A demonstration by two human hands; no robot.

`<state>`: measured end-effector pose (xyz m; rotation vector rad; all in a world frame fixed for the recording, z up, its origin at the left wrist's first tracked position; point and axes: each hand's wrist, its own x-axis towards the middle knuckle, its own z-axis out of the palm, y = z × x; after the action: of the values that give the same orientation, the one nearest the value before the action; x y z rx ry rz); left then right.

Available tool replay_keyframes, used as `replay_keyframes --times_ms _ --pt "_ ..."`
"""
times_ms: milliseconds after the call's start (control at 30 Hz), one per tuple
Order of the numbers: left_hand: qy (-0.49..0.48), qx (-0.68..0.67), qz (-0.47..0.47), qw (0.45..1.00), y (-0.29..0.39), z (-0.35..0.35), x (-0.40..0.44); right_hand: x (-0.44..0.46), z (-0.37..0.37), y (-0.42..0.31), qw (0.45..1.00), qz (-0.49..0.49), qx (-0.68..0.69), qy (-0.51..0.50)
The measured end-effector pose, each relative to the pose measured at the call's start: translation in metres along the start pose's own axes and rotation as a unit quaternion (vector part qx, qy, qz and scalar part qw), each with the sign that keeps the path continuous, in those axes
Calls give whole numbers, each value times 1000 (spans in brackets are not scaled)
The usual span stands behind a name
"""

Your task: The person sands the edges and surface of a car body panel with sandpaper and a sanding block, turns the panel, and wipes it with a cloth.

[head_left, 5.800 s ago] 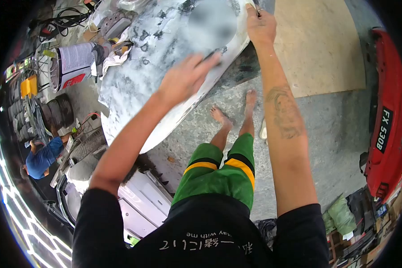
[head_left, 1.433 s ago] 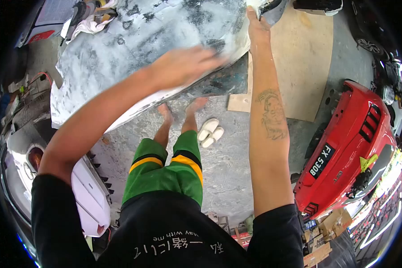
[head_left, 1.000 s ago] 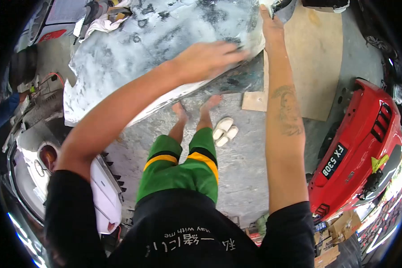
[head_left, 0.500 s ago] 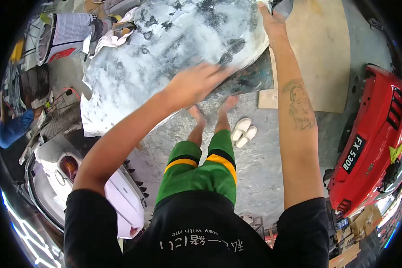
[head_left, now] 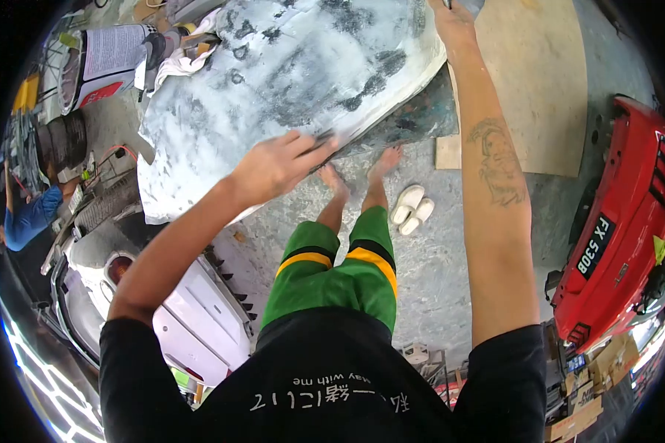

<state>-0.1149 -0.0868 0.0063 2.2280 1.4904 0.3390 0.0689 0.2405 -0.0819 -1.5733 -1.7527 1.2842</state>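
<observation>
Head view: my left fingers (head_left: 314,156) pinch dark pad (head_left: 324,138) at edge of panel (head_left: 273,81), slanting away toward right hand (head_left: 454,21), hold unclear.

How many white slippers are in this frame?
2: one slipper on the floor beside the bare feet, the other slipper right alongside, farther from them. Any beneath the panel would be hidden.

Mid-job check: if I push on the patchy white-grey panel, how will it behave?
The panel is probably stiff: its long near edge holds a smooth curve without visible sag. It could be awkward to shift, being broad enough to run out of frame. Its chalky-looking patches may feel slightly slick.
</observation>
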Motion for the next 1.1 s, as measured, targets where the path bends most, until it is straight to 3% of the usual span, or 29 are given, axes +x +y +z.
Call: replay_keyframes --times_ms 67,133,233,267,333,433,467,533,600,667,767,833,967,1033,1100 --pt "-11 20 1 1000 2 -5 61 4 3 4 999 -27 -35 7" --pt "82 -7 44 996 -8 0 109 3 -1 -4 969 25 -243 31" --pt "83 17 -11 996 5 5 71 32 7 25 963 20 -268 21" --pt "84 16 -10 996 7 7 45 25 4 18 963 20 -270 22" --pt "32 -1 -36 999 12 1 2 1 -1 -1 990 14 -140 13" --pt "5 8 -12 1000 5 -4 57 9 2 5 991 -1 -133 15" --pt "5 8 -15 1000 1 -2 78 8 4 4 991 -1 -132 13" --pt "100 -11 38 994 -8 4 116 8 1 5 986 25 -163 23" --pt "107 -15 19 994 1 3 80 19 5 15 982 14 -185 25" --pt "64 -21 -28 997 12 4 24 20 5 16 978 5 -209 21" --pt "17 -25 -18 999 8 -5 36 8 -1 -2 969 15 -245 22" --pt "96 14 21 995 -3 4 101 6 4 3 989 -27 -143 39" --pt "148 -2 26 989 0 6 110 16 2 4 985 -13 -171 30" --pt "14 -26 -70 997 18 1 43 13 3 1 978 32 -205 23" --pt "5 -9 -58 998 12 2 39 1 0 -13 981 21 -191 32"
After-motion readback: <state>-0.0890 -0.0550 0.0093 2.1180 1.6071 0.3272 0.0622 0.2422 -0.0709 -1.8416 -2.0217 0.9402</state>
